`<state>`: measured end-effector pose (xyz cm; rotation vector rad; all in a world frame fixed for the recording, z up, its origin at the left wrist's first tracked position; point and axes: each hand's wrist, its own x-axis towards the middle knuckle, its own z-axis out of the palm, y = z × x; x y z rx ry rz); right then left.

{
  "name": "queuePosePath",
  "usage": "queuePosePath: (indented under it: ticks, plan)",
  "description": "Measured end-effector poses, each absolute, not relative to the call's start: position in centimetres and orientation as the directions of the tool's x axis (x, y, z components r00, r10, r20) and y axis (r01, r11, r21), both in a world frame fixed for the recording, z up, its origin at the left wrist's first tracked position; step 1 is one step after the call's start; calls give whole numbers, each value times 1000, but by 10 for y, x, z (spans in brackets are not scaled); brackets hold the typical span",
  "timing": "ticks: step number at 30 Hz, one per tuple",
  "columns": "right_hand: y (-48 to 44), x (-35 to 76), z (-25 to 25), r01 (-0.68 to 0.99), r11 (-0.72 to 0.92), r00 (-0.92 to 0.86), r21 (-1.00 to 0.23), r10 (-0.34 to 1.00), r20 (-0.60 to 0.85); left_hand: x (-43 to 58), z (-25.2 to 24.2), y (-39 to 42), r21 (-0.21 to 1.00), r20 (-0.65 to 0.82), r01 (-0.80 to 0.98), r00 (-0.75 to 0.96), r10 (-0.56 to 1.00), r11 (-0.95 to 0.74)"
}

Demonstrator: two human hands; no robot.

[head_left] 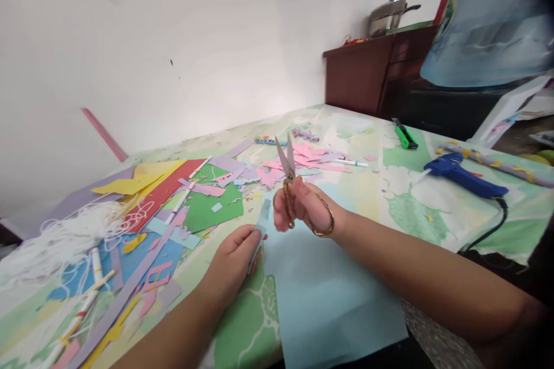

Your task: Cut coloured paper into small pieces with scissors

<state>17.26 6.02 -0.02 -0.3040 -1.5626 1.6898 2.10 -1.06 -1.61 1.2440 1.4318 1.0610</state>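
My left hand [236, 259] pinches a narrow strip of light blue paper [264, 216] between thumb and fingers. To its right, my right hand [303, 203] is closed round the gold handles of a pair of scissors [286, 161]. The blades point up and stand slightly apart, with nothing between them. Below the right hand and forearm lies a large sheet of light blue paper [329, 300], which reaches past the table's front edge.
Coloured paper scraps [303, 155] litter the table's middle. A tangle of white string [64, 236] lies left on coloured sheets. On the right are a blue glue gun [465, 176] with its cord and a green box cutter [405, 135]. A wall [173, 40] rises behind.
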Motion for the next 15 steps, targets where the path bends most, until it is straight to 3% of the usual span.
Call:
queuePosePath:
  ticks: [3,6,8,10,12,15]
  plan:
    - [56,175,2,-268,136,-716,-954,635,292,21,-22,-10,990,-87,109,-58,994,93]
    - [55,177,6,-13,306,-717,-952,661,222,20,-21,-7,996,-82,13,-65,994,83]
    - [55,178,8,239,482,-681,-843,702,208,18,-16,-6,996,-77,-48,-125,989,71]
    - [55,178,9,470,597,-636,-651,740,219,14,-11,-4,994,-55,-106,-211,976,33]
    - [55,176,11,617,610,-606,-497,771,195,8,-6,-2,992,-22,-125,-304,952,-17]
    - [54,173,11,712,571,-592,-408,801,89,2,-5,1,992,21,-103,-387,922,-66]
